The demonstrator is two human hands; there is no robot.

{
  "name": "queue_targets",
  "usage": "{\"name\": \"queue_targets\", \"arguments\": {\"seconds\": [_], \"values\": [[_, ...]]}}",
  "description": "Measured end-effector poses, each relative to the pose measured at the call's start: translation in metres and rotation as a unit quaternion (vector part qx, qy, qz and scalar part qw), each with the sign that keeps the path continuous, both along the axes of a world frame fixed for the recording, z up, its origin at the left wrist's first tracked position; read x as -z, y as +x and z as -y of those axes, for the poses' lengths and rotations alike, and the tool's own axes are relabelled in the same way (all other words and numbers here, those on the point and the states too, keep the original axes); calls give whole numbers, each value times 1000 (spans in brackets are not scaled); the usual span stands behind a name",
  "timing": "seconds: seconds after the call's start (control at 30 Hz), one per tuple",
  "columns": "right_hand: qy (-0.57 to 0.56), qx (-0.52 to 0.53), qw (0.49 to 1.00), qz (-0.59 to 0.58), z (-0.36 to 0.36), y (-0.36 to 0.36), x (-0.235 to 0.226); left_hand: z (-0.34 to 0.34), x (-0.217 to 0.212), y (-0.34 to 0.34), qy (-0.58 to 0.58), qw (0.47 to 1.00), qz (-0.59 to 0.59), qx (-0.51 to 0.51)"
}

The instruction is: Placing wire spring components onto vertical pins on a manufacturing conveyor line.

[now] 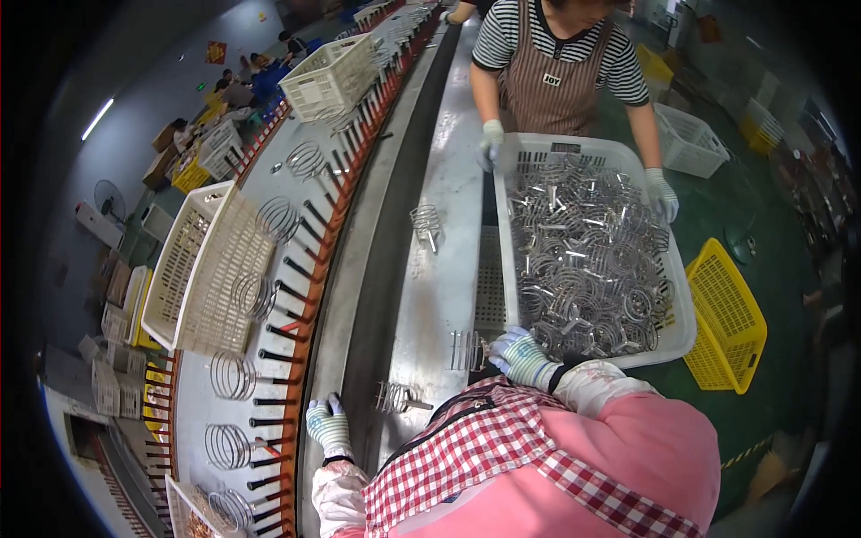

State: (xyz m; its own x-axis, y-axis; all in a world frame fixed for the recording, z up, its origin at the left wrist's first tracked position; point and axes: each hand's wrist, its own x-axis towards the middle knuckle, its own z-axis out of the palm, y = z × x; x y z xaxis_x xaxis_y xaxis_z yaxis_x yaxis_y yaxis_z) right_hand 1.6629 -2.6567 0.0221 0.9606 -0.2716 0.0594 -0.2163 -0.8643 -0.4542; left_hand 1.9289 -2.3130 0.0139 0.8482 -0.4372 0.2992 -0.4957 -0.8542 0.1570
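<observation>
A long steel bench (444, 269) carries a white crate (595, 148) of metal coils (587, 260), with loose coils (427, 222) beside it.

Three loose metal coils (427, 222) lie on the steel counter (448, 269); one large white crate (686, 323) holds a heap of coils too tangled to count; two yellow baskets (728, 327) stand on the floor; four gloved hands show, two of them a co-worker's (662, 193)
</observation>
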Motion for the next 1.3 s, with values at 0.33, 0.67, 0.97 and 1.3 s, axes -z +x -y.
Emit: {"name": "queue_targets", "arguments": {"seconds": [0.33,0.67,0.97,1.3], "values": [[-13,-1,1000,21,2,-4,2,4,-5,0,6,1000,-9,-7],[-14,-7,1000,6,0,-3,-6,4,-10,-3,-4,1000,-10,-5],[-34,40,999,9,-8,14,2,-3,-6,3,32,999,-33,-8],[338,117,897,259,4,167,-46,-1,1,3,10,999,-29,-14]]}}
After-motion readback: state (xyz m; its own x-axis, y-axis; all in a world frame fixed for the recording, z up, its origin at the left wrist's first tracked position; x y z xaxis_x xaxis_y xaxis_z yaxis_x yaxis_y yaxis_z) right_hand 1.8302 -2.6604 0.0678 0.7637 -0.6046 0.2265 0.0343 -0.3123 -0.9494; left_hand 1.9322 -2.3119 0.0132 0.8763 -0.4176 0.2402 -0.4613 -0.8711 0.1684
